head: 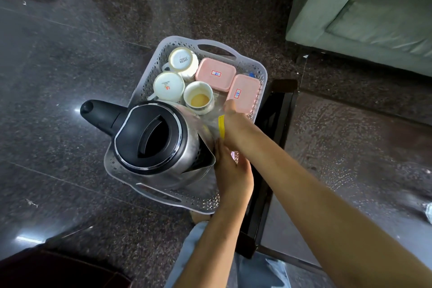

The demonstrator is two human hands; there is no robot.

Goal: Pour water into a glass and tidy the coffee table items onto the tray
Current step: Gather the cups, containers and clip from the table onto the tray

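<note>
Closest in, a pale denim leg (205, 262) and a dark garment (58, 269) fill the bottom edge, and two bare forearms reach forward over them. The left grip (233, 175) lies open, fingers straight and pressed together, their tips against the side of the steel kettle (154, 138) at the right edge of the white perforated tray (161, 193). The kettle stands in the tray's near half, black lid shut, handle pointing left past the rim; it hides most of that half. The tray's right side overlaps the dark frame of the desk (264, 194). Farther in, the right grip (230, 107) reaches down onto a clear bag with a yellow strip (221, 126); its fingers are hidden, so I cannot tell whether it holds anything. Beyond sit a cup of tan liquid (198, 98), two upturned cups (168, 84), and two pink lidded boxes (215, 73). Past the dark speckled floor (70, 54), a green sofa (362, 11) sits far right.
</note>
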